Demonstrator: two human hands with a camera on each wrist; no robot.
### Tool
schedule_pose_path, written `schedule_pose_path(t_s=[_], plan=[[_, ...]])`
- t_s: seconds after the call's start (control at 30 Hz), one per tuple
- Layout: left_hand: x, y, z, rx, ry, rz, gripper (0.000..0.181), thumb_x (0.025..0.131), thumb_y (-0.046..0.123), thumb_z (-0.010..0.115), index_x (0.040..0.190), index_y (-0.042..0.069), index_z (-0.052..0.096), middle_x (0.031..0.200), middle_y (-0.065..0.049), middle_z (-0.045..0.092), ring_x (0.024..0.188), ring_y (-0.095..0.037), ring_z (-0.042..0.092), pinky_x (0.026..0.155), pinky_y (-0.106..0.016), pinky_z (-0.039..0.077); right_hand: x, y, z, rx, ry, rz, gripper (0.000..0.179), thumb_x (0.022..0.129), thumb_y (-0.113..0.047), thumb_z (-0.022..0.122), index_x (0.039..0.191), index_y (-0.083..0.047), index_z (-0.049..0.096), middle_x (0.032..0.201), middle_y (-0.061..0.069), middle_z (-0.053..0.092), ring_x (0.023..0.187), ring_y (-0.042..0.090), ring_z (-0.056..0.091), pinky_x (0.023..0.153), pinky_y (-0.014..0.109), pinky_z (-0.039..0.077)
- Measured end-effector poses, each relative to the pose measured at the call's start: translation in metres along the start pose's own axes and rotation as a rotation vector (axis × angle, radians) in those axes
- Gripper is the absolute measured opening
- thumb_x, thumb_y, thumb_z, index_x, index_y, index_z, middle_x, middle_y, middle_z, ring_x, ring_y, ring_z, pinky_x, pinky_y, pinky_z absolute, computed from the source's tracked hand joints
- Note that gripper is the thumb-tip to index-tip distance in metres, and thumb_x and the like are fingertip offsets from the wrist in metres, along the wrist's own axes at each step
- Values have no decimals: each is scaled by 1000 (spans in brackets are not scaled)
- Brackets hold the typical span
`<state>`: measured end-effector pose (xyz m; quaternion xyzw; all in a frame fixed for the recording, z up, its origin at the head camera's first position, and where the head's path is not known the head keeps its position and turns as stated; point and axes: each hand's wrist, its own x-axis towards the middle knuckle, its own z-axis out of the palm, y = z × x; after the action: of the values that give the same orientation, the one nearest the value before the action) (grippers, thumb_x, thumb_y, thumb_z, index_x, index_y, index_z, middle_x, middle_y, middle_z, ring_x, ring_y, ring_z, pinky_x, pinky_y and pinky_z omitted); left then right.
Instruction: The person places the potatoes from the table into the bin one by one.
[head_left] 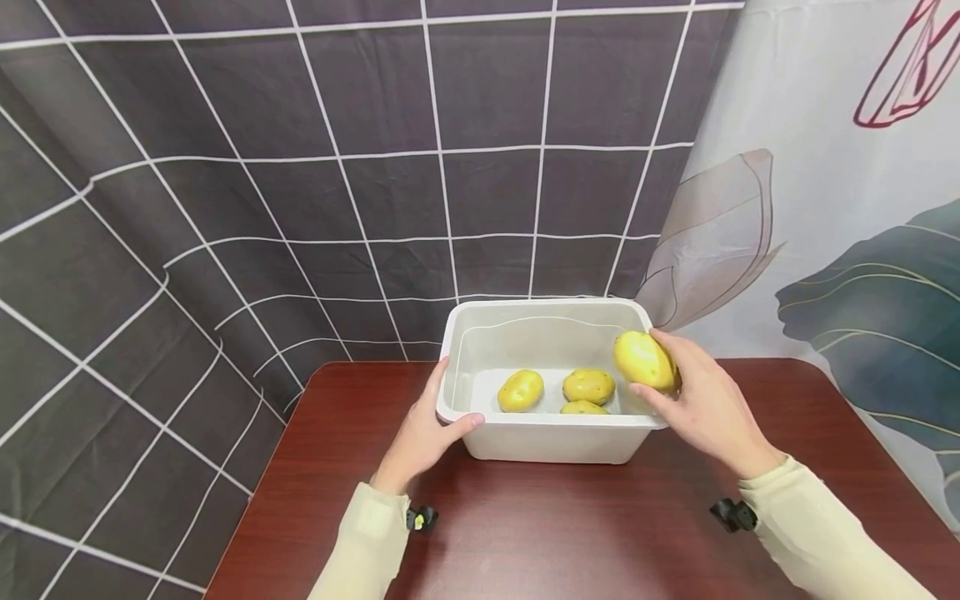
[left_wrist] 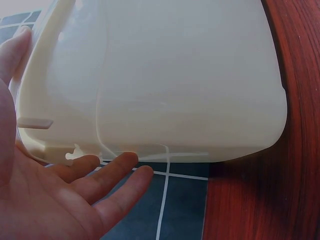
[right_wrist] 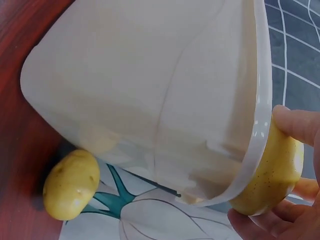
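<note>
A white plastic bin (head_left: 547, 440) stands on the table, with three yellow potatoes inside: one at the left (head_left: 521, 391), one at the right (head_left: 588, 386) and one partly hidden by the front rim (head_left: 583, 407). My left hand (head_left: 422, 437) grips the bin's left front corner, thumb at the rim and fingers along the outer wall. At the right rim, my right hand (head_left: 701, 400) holds another potato (head_left: 643, 361) between thumb and fingers. Outside the bin, a further potato (right_wrist: 71, 185) lies on the table in the right wrist view; the head view does not show it.
The reddish-brown wooden table (head_left: 540, 525) has rounded back corners. Behind it hangs a dark cloth with a white grid (head_left: 480, 100); a pale cloth with a leaf print (head_left: 810, 183) hangs at the right. Both wrists carry small black cameras.
</note>
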<state>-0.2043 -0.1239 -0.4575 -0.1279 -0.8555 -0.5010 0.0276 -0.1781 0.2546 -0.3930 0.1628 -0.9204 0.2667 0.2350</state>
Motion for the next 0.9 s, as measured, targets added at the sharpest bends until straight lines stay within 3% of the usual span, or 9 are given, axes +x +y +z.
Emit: schedule_pose_path(t_s=[0.9], plan=[[0,-2,0,13,-3,-27,100,82,42,84,160,34,23,152,-7,48,125,-25,54,107,-50,40,5,-15,21,12,-46,-11,73,81,-22,83,143,-3,50,129,17,60,109,34,57,86,54,46]])
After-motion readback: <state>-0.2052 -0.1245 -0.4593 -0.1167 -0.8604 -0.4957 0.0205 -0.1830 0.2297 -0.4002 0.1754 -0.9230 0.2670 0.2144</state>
